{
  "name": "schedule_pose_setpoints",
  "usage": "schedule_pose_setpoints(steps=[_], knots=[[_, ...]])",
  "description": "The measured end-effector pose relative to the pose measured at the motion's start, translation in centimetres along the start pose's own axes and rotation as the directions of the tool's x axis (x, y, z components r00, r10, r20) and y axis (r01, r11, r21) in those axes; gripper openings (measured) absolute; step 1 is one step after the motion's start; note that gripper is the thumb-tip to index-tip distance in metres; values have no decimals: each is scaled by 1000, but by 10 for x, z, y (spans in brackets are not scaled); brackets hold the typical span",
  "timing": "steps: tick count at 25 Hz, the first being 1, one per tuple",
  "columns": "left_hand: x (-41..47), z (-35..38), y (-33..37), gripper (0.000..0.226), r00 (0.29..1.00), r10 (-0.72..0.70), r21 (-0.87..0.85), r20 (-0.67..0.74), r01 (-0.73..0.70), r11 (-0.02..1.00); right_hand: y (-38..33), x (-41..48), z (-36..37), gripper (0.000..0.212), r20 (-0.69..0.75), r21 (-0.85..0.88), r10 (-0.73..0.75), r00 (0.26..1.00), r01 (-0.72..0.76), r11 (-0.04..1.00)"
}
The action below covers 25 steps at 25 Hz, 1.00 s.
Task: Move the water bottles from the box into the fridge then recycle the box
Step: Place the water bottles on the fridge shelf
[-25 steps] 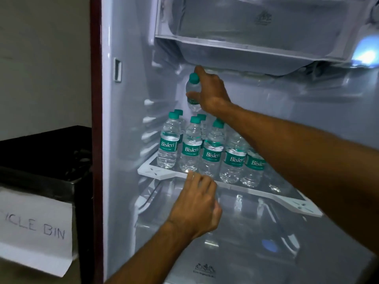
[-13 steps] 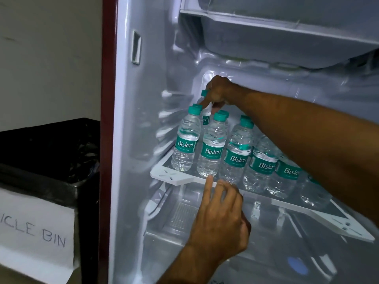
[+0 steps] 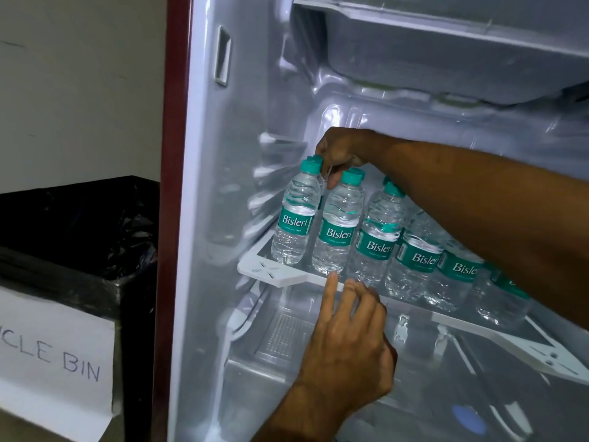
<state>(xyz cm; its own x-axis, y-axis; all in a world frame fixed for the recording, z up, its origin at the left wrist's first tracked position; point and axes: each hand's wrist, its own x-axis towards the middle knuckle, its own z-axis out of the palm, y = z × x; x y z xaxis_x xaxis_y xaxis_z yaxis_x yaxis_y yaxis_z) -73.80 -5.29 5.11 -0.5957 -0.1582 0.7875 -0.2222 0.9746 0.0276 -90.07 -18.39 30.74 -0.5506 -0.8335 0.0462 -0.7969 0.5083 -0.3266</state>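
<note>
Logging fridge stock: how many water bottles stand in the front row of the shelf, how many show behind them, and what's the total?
Front-row bottles: 6
Back-row bottles, only caps showing: 3, one pinched by the right hand
Total: 9 visible; the arm may hide more.

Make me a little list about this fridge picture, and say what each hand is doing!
Shelf: white-rimmed glass fridge shelf
On it: clear plastic water bottles with teal caps and labels, upright in rows
Right hand: grips the top of a back-row bottle
Left hand: holds nothing, index finger pointing toward the shelf edge
Beside fridge: black bag-lined bin with paper sign
</note>
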Motion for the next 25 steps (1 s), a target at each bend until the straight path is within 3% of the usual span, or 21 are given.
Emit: schedule_pose_setpoints(steps=[6,13,18,20,22,25], knots=[[0,-1,2,49,1000,-15,-29,-8,15,999,4,-2,-6,53,45,-8,25,999,-24,1000],[1,-2,2,49,1000,-21,-30,12,21,999,9,-13,-13,37,35,58,20,999,-22,998],[4,-14,4,47,995,-30,-12,94,31,999,12,-41,-25,40,-103,32,-25,994,29,999],[7,-20,6,46,990,-35,-7,135,36,999,8,-61,-28,45,-216,-63,-70,974,57,996],[9,-28,5,46,983,-28,-10,180,30,999,1,-88,-30,45,-348,-165,-96,933,40,986],[18,-50,5,52,947,-7,10,322,4,1000,-5,-142,-15,27,-566,-46,-51,823,30,998]])
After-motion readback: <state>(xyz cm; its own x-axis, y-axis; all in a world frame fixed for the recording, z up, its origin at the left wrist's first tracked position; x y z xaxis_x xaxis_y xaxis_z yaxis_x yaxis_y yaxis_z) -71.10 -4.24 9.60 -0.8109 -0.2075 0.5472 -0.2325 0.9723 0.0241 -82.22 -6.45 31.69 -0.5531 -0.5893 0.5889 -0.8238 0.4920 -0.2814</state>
